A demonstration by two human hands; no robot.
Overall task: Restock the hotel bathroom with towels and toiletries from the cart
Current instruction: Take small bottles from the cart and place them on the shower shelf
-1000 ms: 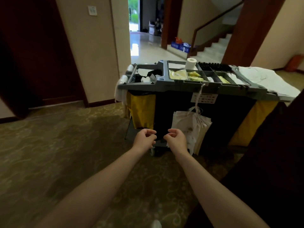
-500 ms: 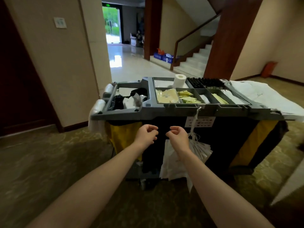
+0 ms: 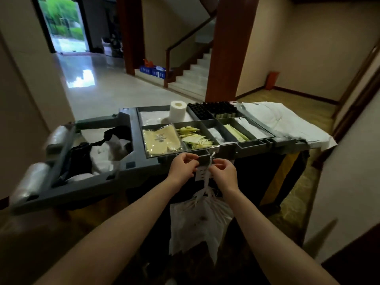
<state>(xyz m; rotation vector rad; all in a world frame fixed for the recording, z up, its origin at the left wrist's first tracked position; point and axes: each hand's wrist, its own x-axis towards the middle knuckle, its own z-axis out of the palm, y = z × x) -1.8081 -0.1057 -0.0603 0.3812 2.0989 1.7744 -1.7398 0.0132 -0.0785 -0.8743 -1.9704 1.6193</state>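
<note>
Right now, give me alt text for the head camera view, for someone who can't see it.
A person's left hand and right hand, both curled, reach the front edge of a grey housekeeping cart, by a white cord from which white bags hang; whether they grip it is unclear. Its top holds a toilet roll and flat packets.
</note>
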